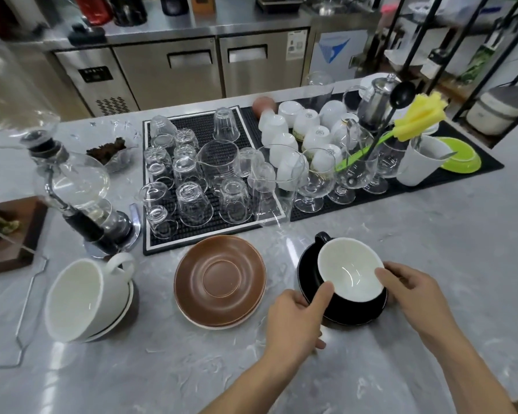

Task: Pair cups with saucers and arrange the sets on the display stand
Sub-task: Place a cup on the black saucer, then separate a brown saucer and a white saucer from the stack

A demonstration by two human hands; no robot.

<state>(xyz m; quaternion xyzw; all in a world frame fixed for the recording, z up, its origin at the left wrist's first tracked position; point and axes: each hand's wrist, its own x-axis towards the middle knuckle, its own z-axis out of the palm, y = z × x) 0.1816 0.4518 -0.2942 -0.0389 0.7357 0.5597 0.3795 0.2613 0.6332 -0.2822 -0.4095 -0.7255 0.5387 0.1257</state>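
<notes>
Holding the black cup (350, 271) on its black saucer (308, 264) near the bench's (431, 249) front edge, my left hand (296, 321) and right hand (413, 294) clamp fingers (322, 294) around both sides.

Your left hand (296, 321) and right hand (416, 297) are bare: no gloves, rings, watch or wristband on either. Both forearms run uncovered to the bottom edge of the view, so no sleeve or cuff shows. Your fingernails are short and unpainted.
</notes>
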